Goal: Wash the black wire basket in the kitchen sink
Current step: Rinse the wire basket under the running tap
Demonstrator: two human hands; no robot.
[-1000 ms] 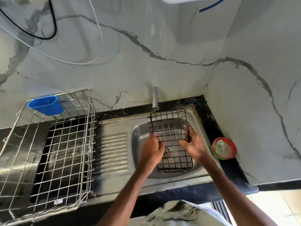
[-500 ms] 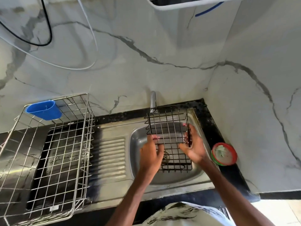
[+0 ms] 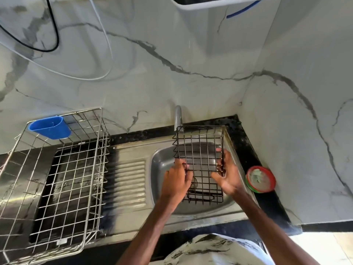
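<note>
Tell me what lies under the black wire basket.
Through the black wire basket the steel sink and part of its drain show; the left hand hides the rest of it.

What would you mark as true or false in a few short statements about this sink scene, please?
1. Both the left hand and the right hand grip the black wire basket above the sink. True.
2. The blue cup hangs on the black wire basket. False: it hangs on the silver dish rack.
3. A round red-rimmed container sits on the black counter, right of the sink. True.
4. The silver dish rack stands inside the sink bowl. False: it stands left of the sink.
</note>
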